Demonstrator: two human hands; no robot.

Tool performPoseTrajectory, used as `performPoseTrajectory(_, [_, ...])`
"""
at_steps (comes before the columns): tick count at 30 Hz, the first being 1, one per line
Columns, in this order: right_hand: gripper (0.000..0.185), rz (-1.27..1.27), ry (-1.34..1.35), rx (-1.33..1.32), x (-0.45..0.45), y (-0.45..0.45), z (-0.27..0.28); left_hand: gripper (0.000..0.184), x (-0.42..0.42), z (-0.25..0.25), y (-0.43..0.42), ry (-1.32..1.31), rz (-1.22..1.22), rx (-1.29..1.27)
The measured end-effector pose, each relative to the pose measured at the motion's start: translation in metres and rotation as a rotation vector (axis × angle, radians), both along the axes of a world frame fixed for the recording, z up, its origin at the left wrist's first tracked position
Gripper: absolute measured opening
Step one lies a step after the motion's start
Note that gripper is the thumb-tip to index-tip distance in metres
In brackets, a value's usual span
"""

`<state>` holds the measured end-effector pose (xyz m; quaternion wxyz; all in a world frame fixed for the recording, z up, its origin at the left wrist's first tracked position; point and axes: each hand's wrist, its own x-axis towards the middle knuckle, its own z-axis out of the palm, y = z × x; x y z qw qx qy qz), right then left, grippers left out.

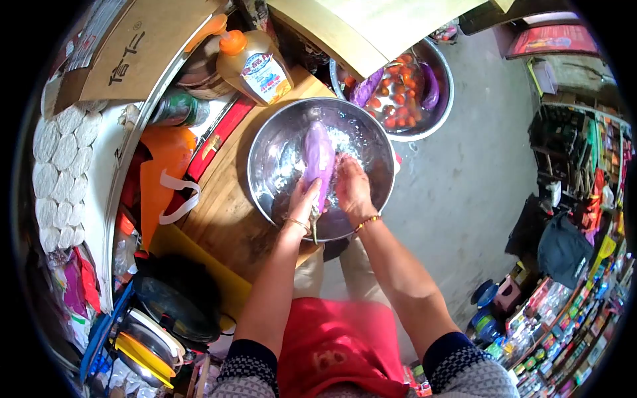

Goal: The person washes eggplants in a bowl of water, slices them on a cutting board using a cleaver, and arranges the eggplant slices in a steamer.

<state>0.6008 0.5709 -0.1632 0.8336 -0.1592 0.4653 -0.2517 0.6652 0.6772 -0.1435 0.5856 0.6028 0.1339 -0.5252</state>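
A long purple eggplant (319,154) is held over a round metal basin (273,142), its stem end pointing toward me. My left hand (305,199) is wrapped round the lower part of the eggplant. Just to the right, my right hand (353,186) dips into the basin, where water ripples and shines. The fingers of that hand are partly hidden by the water and glare, and I cannot make out whether they hold anything.
The basin rests on a wooden table (229,179). Behind it on the floor stands another metal basin (446,113) with eggplants and small red fruits. At the back left is an orange-capped bottle (259,66). Crowded shelves (564,318) line the right.
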Motion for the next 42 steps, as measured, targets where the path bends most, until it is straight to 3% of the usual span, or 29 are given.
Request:
performPoseTrajectory(3, [0.017,0.440,0.282,-0.707,-0.005,0.024,0.049,0.035,0.003,0.005,-0.002,0.065,0.096,-0.042])
performPoseTrajectory(4, [0.021,0.690,0.257,-1.123,-0.012,0.024,0.044,0.035,0.001,-0.006,-0.001,0.063,0.090,-0.045])
performPoseTrajectory(5, [0.026,0.690,0.351,-1.243,-0.012,0.022,0.045,0.036,-0.004,-0.028,0.003,-0.150,0.050,0.027])
performPoseTrajectory(6, [0.032,0.691,0.442,-1.362,-0.010,0.017,0.044,0.038,0.000,-0.016,-0.002,-0.365,0.013,0.099])
performPoseTrajectory(7, [0.042,0.538,0.718,-1.389,-0.005,-0.005,0.031,0.042,0.004,0.000,0.007,-0.024,0.003,0.076])
performPoseTrajectory(8, [0.044,0.388,0.773,-1.421,-0.002,-0.011,0.020,0.046,0.003,0.001,0.011,0.082,0.088,0.077])
performPoseTrajectory(10, [0.035,0.133,0.712,-0.858,-0.002,-0.004,-0.028,0.046,0.000,0.001,0.015,0.083,0.158,0.009])
performPoseTrajectory(11, [0.026,0.124,0.581,-0.382,-0.003,0.001,-0.036,0.046,-0.001,-0.001,0.017,0.086,0.152,0.011])
performPoseTrajectory(12, [0.022,0.132,0.572,-0.300,0.000,0.002,-0.009,0.046,-0.001,-0.001,0.020,0.126,0.155,0.034])
performPoseTrajectory(14, [0.019,0.144,-0.198,-0.011,-0.002,0.017,0.014,0.040,0.013,-0.004,0.020,0.198,0.095,-0.029])
performPoseTrajectory(16, [0.019,0.561,0.193,-0.445,0.002,0.037,0.057,0.032,0.011,-0.004,0.015,0.256,0.233,-0.051])
performPoseTrajectory(17, [0.021,0.612,0.190,-0.880,0.005,0.036,0.059,0.026,0.008,0.001,0.008,0.246,0.260,-0.009])
performPoseTrajectory(18, [0.023,0.654,0.175,-1.314,0.007,0.036,0.060,0.032,0.005,0.000,0.011,0.238,0.243,-0.009])
performPoseTrajectory(19, [0.027,0.925,0.264,-1.544,0.010,0.032,0.063,0.036,0.004,0.005,0.008,0.240,0.278,-0.077])
performPoseTrajectory(23, [0.030,1.069,0.134,-1.569,0.031,0.011,0.042,0.042,0.013,0.009,0.009,0.245,0.292,-0.111])
performPoseTrajectory(24, [0.029,1.022,0.323,-1.620,0.038,0.000,0.035,0.042,0.018,0.013,0.010,0.283,0.287,-0.066])
performPoseTrajectory(25, [0.029,0.955,0.503,-1.654,0.050,-0.006,0.026,0.046,0.025,0.024,0.027,0.218,-0.004,0.076])
performPoseTrajectory(26, [0.027,0.923,0.586,-1.722,0.051,-0.020,0.026,0.050,0.018,0.033,0.029,0.216,0.046,0.085])
performPoseTrajectory(30, [0.024,0.387,0.747,-1.606,0.039,-0.042,0.011,0.044,0.009,0.031,0.039,0.246,0.147,-0.004])
performPoseTrajectory(31, [0.017,0.159,0.858,-1.231,0.028,-0.020,-0.012,0.043,0.004,0.030,0.028,0.233,0.253,0.018])
performPoseTrajectory(32, [0.011,0.218,0.642,-0.455,0.022,-0.012,-0.017,0.042,0.003,0.029,0.021,0.206,0.362,0.043])
performPoseTrajectory(33, [0.016,0.028,-0.117,0.043,0.013,0.008,-0.002,0.041,0.010,0.018,0.024,0.192,0.184,-0.005])
performPoseTrajectory(35, [0.017,0.114,-0.058,0.022,0.012,0.022,0.027,0.040,0.009,0.004,0.031,0.153,0.151,0.010])
performPoseTrajectory(36, [0.016,0.455,0.069,-0.622,0.005,0.038,0.050,0.039,0.007,0.004,0.028,0.119,0.112,0.024])
performPoseTrajectory(37, [0.016,0.515,0.041,-0.524,0.001,0.038,0.051,0.035,0.007,0.018,0.023,0.065,0.079,0.008])
performPoseTrajectory(38, [0.018,0.660,0.124,-1.034,0.006,0.044,0.055,0.035,0.004,0.011,0.019,0.018,0.138,-0.029])
performPoseTrajectory(40, [0.021,0.977,0.184,-1.446,0.004,0.038,0.062,0.034,-0.001,0.002,0.018,-0.048,0.207,-0.112])
performPoseTrajectory(41, [0.021,0.999,0.138,-1.514,0.009,0.029,0.059,0.034,-0.001,0.002,0.020,-0.066,0.219,-0.155])
performPoseTrajectory(42, [0.021,1.071,0.185,-1.681,0.022,0.008,0.060,0.035,0.011,0.029,0.012,-0.162,-0.056,0.002])
